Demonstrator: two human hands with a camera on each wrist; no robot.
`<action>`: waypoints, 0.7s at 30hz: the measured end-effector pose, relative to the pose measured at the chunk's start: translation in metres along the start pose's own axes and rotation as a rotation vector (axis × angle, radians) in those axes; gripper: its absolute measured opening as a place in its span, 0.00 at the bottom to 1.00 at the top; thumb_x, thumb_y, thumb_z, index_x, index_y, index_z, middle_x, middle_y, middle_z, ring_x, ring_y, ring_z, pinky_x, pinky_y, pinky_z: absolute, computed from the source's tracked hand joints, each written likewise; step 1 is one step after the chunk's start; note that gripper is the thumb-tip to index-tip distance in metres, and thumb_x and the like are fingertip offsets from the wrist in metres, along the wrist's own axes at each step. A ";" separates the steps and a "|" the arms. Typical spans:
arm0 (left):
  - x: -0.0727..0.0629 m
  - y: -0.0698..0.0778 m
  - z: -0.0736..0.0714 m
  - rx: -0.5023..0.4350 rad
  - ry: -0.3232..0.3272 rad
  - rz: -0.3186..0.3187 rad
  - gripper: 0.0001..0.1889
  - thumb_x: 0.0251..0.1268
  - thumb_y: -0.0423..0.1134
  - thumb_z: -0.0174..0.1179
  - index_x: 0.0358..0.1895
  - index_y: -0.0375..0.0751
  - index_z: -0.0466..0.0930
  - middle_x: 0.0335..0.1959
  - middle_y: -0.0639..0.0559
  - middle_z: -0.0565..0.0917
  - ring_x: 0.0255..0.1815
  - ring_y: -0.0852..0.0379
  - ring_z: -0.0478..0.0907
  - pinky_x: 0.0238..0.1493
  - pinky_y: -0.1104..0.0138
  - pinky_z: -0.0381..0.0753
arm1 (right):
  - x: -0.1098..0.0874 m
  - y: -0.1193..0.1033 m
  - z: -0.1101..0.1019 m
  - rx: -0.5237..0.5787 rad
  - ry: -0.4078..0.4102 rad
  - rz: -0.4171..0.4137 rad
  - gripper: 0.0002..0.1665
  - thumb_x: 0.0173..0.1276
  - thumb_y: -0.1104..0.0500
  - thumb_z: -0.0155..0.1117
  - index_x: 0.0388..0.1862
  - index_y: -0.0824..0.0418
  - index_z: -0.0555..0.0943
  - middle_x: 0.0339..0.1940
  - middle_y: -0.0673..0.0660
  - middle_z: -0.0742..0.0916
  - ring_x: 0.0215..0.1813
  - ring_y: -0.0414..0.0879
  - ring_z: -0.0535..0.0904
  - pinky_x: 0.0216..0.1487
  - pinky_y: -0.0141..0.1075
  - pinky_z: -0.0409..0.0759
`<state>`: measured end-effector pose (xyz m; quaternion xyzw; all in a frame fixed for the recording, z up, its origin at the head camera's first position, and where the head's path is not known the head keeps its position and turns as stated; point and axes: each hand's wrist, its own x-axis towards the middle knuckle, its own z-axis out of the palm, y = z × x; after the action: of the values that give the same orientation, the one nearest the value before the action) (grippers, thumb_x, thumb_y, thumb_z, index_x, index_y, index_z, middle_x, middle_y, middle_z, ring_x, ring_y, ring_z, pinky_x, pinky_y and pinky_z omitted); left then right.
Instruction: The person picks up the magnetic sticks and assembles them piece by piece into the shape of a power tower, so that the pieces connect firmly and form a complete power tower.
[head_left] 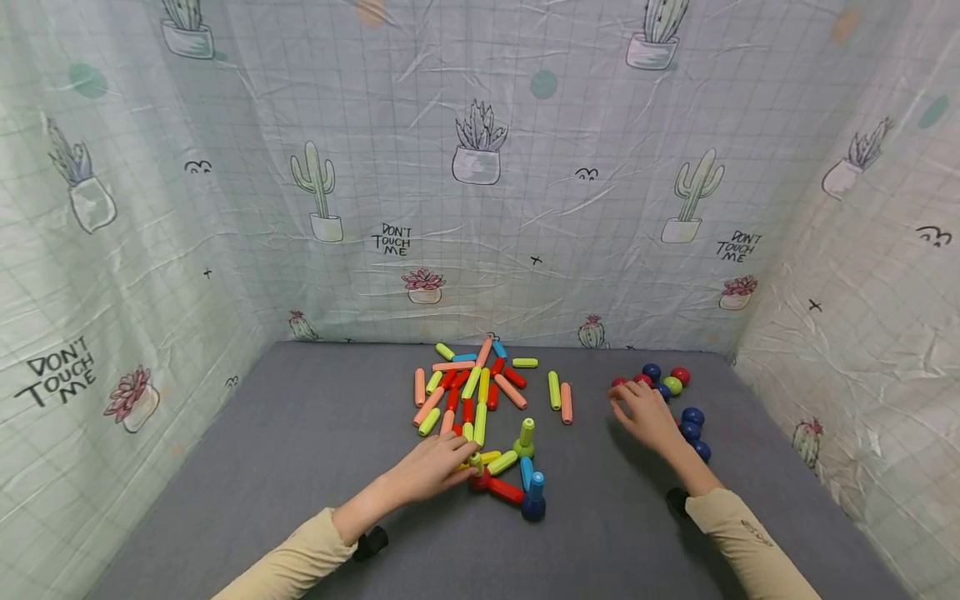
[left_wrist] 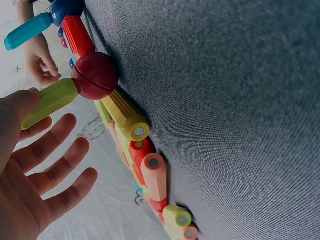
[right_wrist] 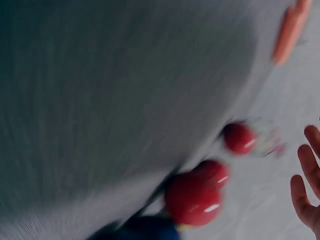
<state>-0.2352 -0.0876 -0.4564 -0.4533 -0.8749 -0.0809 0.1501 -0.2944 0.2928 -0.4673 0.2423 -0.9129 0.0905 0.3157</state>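
Note:
My left hand [head_left: 427,468] pinches a yellow-green rod [left_wrist: 52,102] between thumb and index finger, the other fingers spread. That rod rises from a red ball [left_wrist: 96,76]. A red rod [head_left: 506,491] links this ball to a dark blue ball [head_left: 533,506], which carries an upright blue rod [head_left: 537,482]. Behind them a green ball [head_left: 524,450] bears another upright yellow-green rod [head_left: 528,431]. Lower rods join the three balls in a triangle. At the right, my right hand [head_left: 647,415] hovers by loose balls, fingers apart and holding nothing; red balls [right_wrist: 192,199] show near it.
Several loose rods in salmon, red, yellow, green and blue lie piled behind the triangle, including a red rod [head_left: 492,396]. A salmon rod [head_left: 566,403] lies apart on the grey table [head_left: 300,417]. Blue balls [head_left: 692,417] sit at the right. Cactus-print cloth [head_left: 480,225] walls the back and sides.

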 end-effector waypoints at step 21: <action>0.002 -0.001 -0.001 0.031 -0.030 0.001 0.10 0.61 0.50 0.53 0.36 0.49 0.73 0.26 0.59 0.74 0.27 0.64 0.65 0.27 0.75 0.62 | 0.022 0.040 0.031 -0.169 -0.355 0.181 0.21 0.56 0.59 0.63 0.49 0.61 0.75 0.44 0.65 0.78 0.47 0.62 0.67 0.38 0.55 0.64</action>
<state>-0.2371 -0.0870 -0.4550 -0.4525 -0.8780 -0.0604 0.1439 -0.3461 0.3094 -0.4789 0.1444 -0.9765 -0.0023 0.1597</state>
